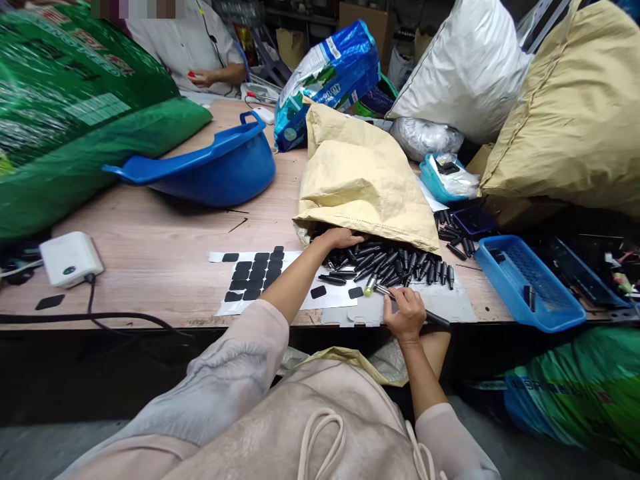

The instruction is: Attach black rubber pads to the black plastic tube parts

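In my right hand [406, 313], closed round its shaft, is a small hammer [439, 320] with a silver head, a yellow tip and a black handle. It lies low over the table's front edge, its head pointing left. My left hand [344, 237] reaches to the mouth of a tan paper sack [370, 180], its visible fingers stretched over a heap of black pen-shaped parts [385, 263]; the sack and the heap hide some of the hand. Beneath my left forearm, a white sheet [295, 310] carries rows of black rounded-square pads [257, 275].
A blue basin [225, 170] stands left of the sack. At right is a blue plastic basket [550, 300] with a few black parts inside. A white box [71, 259] with a black cable sits at left. Large sacks line the back, where another person's hand [203, 78] shows.
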Available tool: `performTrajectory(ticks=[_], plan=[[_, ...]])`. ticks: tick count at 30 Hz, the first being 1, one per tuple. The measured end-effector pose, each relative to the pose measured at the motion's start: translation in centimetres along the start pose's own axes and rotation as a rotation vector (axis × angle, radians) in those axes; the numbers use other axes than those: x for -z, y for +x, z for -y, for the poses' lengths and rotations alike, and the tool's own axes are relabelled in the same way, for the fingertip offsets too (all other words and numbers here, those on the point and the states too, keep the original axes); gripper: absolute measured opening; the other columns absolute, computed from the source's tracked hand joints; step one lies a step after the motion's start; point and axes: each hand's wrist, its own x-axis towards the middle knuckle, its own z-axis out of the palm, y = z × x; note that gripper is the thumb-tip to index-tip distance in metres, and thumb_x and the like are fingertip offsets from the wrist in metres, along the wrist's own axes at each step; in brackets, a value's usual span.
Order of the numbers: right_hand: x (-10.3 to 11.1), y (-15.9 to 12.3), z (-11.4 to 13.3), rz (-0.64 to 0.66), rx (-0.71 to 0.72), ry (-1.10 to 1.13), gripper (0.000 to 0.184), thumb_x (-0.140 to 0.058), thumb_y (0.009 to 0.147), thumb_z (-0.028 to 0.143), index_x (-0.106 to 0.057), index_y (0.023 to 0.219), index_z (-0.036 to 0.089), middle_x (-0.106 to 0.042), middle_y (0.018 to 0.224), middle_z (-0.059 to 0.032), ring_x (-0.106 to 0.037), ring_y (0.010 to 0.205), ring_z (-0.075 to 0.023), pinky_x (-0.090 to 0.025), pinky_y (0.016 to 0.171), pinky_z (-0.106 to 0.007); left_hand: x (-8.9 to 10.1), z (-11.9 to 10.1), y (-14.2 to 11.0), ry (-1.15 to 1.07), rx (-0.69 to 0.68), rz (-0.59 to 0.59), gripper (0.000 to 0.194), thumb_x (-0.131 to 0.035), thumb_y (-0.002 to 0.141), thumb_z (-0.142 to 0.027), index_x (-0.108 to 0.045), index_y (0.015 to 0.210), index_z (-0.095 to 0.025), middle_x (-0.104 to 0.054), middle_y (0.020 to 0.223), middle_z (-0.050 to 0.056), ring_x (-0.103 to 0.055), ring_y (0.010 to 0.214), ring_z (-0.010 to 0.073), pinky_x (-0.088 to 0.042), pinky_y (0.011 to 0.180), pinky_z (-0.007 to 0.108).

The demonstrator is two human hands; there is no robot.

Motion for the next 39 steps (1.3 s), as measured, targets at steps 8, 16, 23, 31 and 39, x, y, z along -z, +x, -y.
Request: performTrajectory(ticks=[8,16,23,31,39], plan=[[0.0,0.1,-0.1,-0.019,0.017,0.000,0.013,-0.065,0.092,0.027,-0.075,0.098,0.021,-0.068,0.089,-0.0043,-0.055,0.083,-0.0199,-0.043,0.077,-0.032,0.0,-0.5,-2.9,0.094,-0.065,-0.105,0.053,-0.046,0.102,-0.056,-0.070,0.134,-0.020,-0.072,0.135,0.011,-0.065,0.126,0.0302,-0.050,0.105,0.034],[0.0,0.1,-0.2,-0.011,0.014,-0.018,0.013,-0.065,0.092,0.028,-0.075,0.098,0.022,-0.069,0.088,-0.0040,-0.056,0.082,-0.0198,-0.043,0.078,-0.031,0.0,-0.2,-4.5,0.140,-0.078,-0.208,0.048,-0.047,0.103,-0.057,-0.075,0.124,-0.024,-0.077,0.113,0.010,-0.069,0.109,0.0286,-0.050,0.092,0.035],[-0.1,0.0,-0.4,0.017,0.002,-0.011,0.015,-0.065,0.092,0.028,-0.076,0.099,0.022,-0.068,0.090,-0.0051,-0.055,0.083,-0.0200,-0.042,0.079,-0.032,-2.1,1.4,-6.3,0.078,-0.105,-0.576,0.037,-0.055,0.101,-0.046,-0.077,0.119,-0.022,-0.071,0.111,0.012,-0.062,0.110,0.0294,-0.045,0.101,0.045],[0.0,0.1,-0.3,0.019,-0.002,-0.025,0.016,-0.065,0.092,0.030,-0.076,0.100,0.022,-0.069,0.091,-0.0049,-0.056,0.083,-0.0199,-0.043,0.080,-0.032,-6.1,0.7,-14.6,-0.099,-0.207,-0.755,0.019,-0.065,0.093,-0.037,-0.074,0.097,-0.021,-0.069,0.094,0.006,-0.060,0.092,0.0233,-0.047,0.088,0.040],[0.2,0.2,-0.6,0.014,0.039,0.005,0.016,-0.065,0.092,0.029,-0.076,0.102,0.022,-0.069,0.092,-0.0046,-0.055,0.084,-0.0199,-0.043,0.080,-0.032,-8.0,1.7,-18.1,-0.064,-0.058,-0.487,0.023,-0.077,0.085,-0.036,-0.074,0.103,-0.022,-0.070,0.099,0.006,-0.058,0.098,0.0257,-0.044,0.090,0.041]])
